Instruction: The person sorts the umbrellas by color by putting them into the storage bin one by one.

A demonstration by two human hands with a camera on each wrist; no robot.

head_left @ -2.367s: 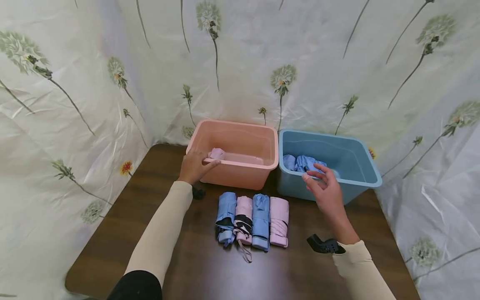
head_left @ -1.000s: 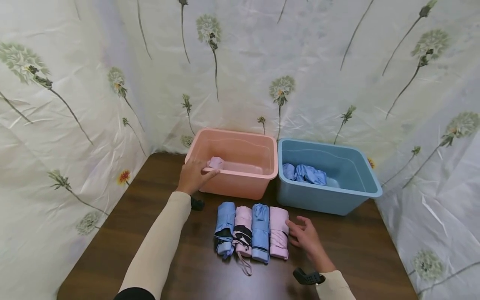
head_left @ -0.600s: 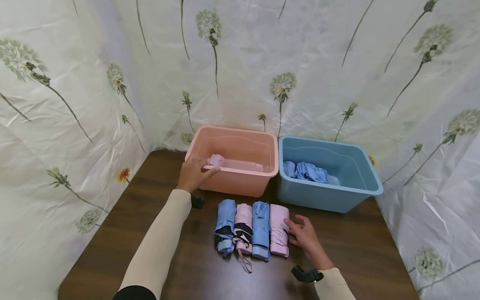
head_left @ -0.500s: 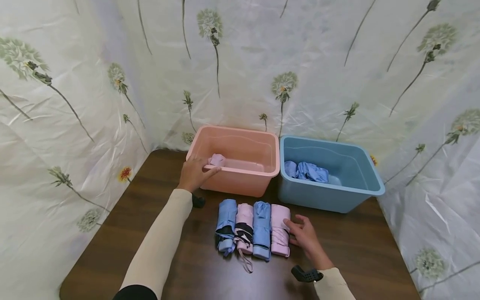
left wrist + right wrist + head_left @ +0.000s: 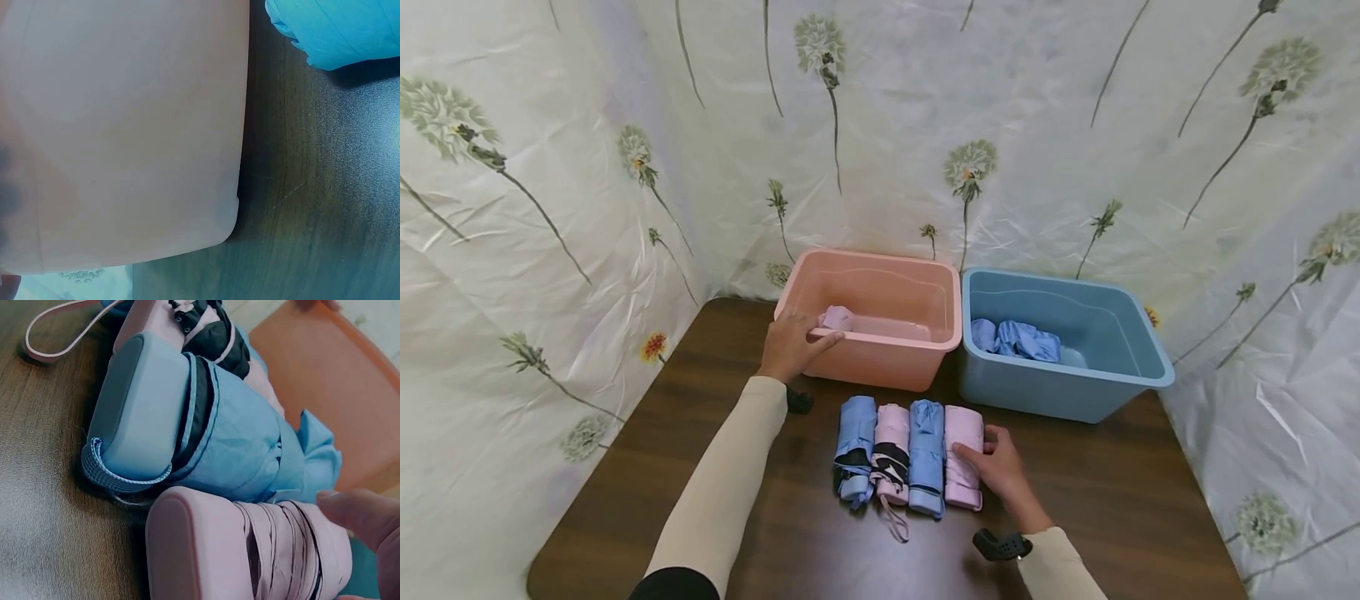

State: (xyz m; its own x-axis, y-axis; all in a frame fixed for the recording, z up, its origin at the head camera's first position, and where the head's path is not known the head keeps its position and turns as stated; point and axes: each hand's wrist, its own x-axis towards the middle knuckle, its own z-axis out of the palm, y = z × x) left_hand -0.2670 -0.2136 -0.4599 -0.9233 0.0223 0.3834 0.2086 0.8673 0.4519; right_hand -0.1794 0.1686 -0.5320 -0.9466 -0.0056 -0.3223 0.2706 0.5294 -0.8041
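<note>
Four folded umbrellas is more than I count, so several lie side by side on the table: a blue one (image 5: 857, 427), a pink one with a black-patterned band (image 5: 892, 423), another blue one (image 5: 927, 450) and a plain pink one (image 5: 963, 423) at the right end. My right hand (image 5: 1002, 471) holds the plain pink umbrella, thumb across its top and fingers at its right side. In the right wrist view the thumb (image 5: 359, 512) lies at the far end of its fabric. My left hand (image 5: 788, 346) grips the front left rim of the pink bin (image 5: 876, 365).
A blue bin (image 5: 1045, 388) stands beside the pink bin, with blue folded fabric bundles (image 5: 1026, 340) inside. A small pink bundle (image 5: 837, 317) lies in the pink bin. A flower-printed curtain (image 5: 880, 125) rises behind the dark wooden table (image 5: 820, 550).
My right hand has come from over the blue bin down to the plain pink umbrella, and its thumb has moved left across it. My left hand stays on the pink bin's rim.
</note>
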